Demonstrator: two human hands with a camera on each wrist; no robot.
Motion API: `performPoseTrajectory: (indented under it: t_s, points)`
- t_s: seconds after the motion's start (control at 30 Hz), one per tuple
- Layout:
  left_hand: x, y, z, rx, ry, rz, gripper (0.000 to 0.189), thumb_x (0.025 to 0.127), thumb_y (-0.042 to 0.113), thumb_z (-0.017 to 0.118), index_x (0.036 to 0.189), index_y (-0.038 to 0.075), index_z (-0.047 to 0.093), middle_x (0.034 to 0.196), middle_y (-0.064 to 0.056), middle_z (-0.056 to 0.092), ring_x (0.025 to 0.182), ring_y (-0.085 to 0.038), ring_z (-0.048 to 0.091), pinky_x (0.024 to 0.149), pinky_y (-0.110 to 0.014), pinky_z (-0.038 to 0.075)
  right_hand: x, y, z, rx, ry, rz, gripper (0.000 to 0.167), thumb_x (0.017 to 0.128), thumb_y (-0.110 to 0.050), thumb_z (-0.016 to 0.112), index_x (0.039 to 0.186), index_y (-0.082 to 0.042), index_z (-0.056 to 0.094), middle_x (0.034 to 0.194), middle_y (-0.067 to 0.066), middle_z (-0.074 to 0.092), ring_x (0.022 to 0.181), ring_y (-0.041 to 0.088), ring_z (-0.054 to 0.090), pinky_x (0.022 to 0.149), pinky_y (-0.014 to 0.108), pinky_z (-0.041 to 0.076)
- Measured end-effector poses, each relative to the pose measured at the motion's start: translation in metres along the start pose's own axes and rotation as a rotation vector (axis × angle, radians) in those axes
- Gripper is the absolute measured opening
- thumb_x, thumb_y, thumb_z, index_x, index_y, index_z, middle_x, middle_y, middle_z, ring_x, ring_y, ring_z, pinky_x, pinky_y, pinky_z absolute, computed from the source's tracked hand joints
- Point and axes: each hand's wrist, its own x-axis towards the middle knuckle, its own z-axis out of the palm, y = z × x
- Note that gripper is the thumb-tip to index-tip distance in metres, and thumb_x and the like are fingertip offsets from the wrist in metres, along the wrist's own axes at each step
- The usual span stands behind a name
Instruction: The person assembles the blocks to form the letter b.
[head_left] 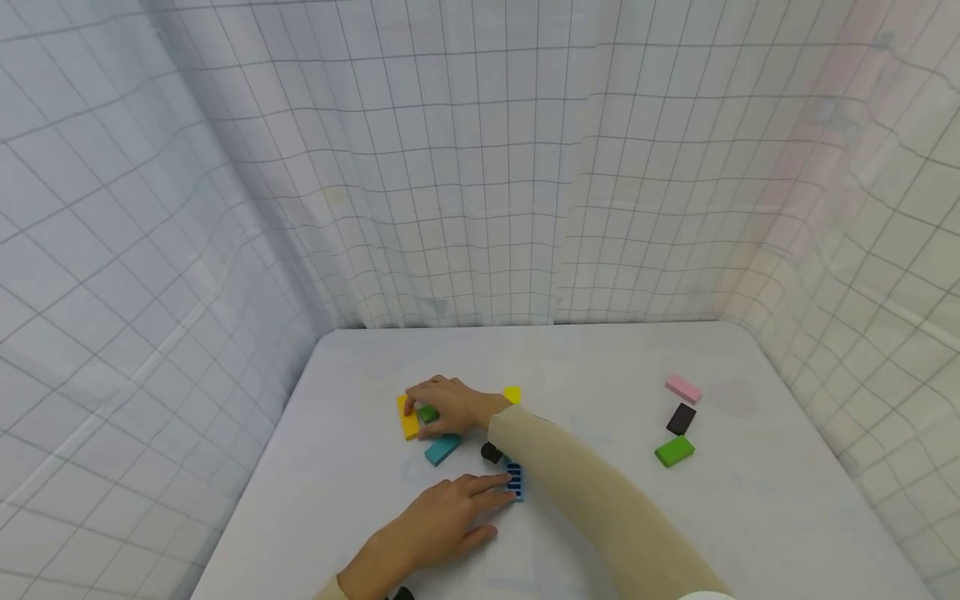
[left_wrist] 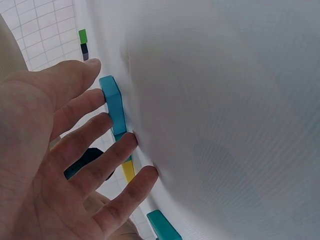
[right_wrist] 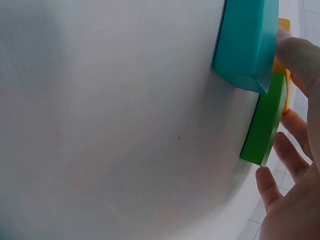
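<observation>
My right hand (head_left: 453, 407) reaches over a cluster of blocks at the table's left-centre. Its curled fingers and thumb hold a yellow-orange block (head_left: 409, 427). A green block (right_wrist: 267, 122) lies close beside it, partly under the hand, and a teal block (head_left: 442, 450) sits just below. Nearer to me, my left hand (head_left: 446, 521) has its fingers extended, their tips touching a blue block (head_left: 514, 492) with dark slots. In the left wrist view, the fingers are spread beside this blue block (left_wrist: 115, 107).
A small black object (head_left: 491, 452) and a yellow block (head_left: 512, 394) are near the right forearm. To the right lie pink (head_left: 683, 388), black (head_left: 681, 419) and green (head_left: 675, 451) blocks on the white table (head_left: 585, 358). Gridded white curtains surround it.
</observation>
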Motion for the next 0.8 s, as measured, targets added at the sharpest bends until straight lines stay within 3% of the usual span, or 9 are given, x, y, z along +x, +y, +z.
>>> performPoseTrajectory:
  t_s: [0.2, 0.53, 0.8]
  points:
    - [-0.0007, -0.0009, 0.0012, -0.005, 0.001, -0.001, 0.054, 0.117, 0.040, 0.073, 0.169, 0.032, 0.062, 0.182, 0.009, 0.054, 0.157, -0.021, 0.064, 0.116, -0.048, 0.066, 0.0014, -0.0010, 0.0005, -0.005, 0.019, -0.011, 0.051, 0.113, -0.046, 0.080, 0.158, -0.028, 0.065, 0.181, -0.004, 0.053, 0.166, 0.023, 0.048, 0.142, 0.048, 0.041]
    - [-0.0006, 0.0001, 0.0001, 0.001, -0.005, -0.008, 0.054, 0.117, 0.042, 0.073, 0.169, 0.033, 0.062, 0.181, 0.010, 0.054, 0.157, -0.020, 0.064, 0.116, -0.048, 0.066, 0.0021, -0.0001, 0.0016, 0.018, 0.007, 0.004, 0.063, 0.112, -0.046, 0.081, 0.169, -0.029, 0.062, 0.184, 0.002, 0.049, 0.172, 0.025, 0.047, 0.144, 0.046, 0.040]
    - [-0.0018, 0.0032, -0.0026, 0.010, 0.024, 0.010, 0.052, 0.116, 0.039, 0.074, 0.167, 0.029, 0.065, 0.180, 0.007, 0.056, 0.154, -0.022, 0.066, 0.112, -0.048, 0.067, 0.0017, 0.0011, -0.0031, 0.029, 0.061, -0.024, 0.064, 0.112, -0.045, 0.081, 0.170, -0.023, 0.062, 0.183, 0.008, 0.050, 0.169, 0.030, 0.050, 0.142, 0.047, 0.043]
